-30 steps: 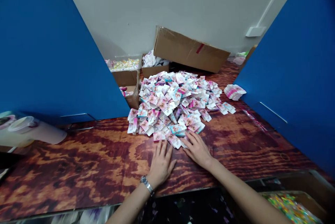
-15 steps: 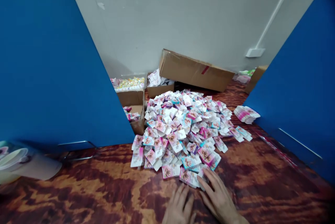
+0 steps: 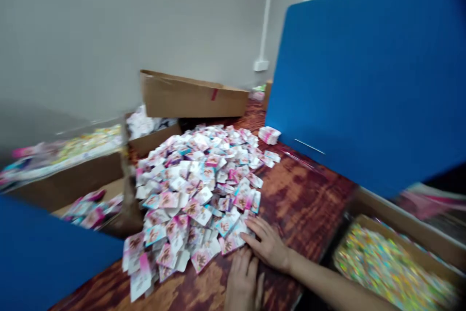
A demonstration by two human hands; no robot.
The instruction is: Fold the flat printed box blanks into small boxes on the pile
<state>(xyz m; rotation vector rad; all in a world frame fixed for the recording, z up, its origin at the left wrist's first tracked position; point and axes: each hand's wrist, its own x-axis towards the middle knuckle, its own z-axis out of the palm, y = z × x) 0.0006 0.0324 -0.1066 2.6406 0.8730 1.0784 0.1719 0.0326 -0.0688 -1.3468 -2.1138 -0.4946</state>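
Head view swung & tilted vs. a sec ago; both hands still held at near edge of pile, no card lifted. Left hand (image 3: 243,279) laid open, flat on table, w/ nothing grasped. Right hand (image 3: 267,245) also open, fingertips pressed against cards, none gripped. Pile of pink-white cards (image 3: 192,194) sits on wood-look table (image 3: 309,189), small stack (image 3: 269,135) set apart beyond it. Box of colourful bits (image 3: 393,267) seen just right of right arm. Tipped cardboard box (image 3: 192,95) lies behind pile. Blue panel (image 3: 364,83) stands at right, second blue panel (image 3: 47,257) low at left, partly blocking view of pile.
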